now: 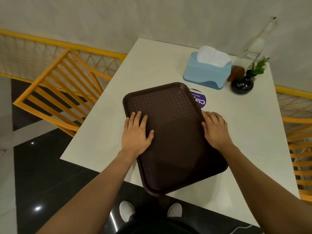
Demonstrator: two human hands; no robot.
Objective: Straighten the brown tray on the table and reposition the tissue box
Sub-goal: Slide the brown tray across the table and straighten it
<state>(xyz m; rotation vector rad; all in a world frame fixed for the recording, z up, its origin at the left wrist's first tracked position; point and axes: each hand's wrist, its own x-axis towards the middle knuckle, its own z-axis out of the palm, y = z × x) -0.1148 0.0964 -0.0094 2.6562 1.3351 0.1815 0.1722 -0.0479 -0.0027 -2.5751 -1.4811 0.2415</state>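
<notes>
A dark brown tray (170,119) lies askew on the white table (148,65), its near corner jutting past the front edge. My left hand (137,134) lies flat on the tray's left side, fingers spread over the rim and the textured surface. Against the right rim presses my right hand (215,130), its fingers on the edge. Beyond the tray, at the back right, stands a light blue tissue box (206,73) with white tissue sticking out of the top.
A purple round sticker (200,99) shows at the tray's far right corner. A black vase with a green sprig (242,84), a small brown object (235,73) and a clear glass bottle (255,44) stand right of the box. Orange chairs (55,98) flank the table.
</notes>
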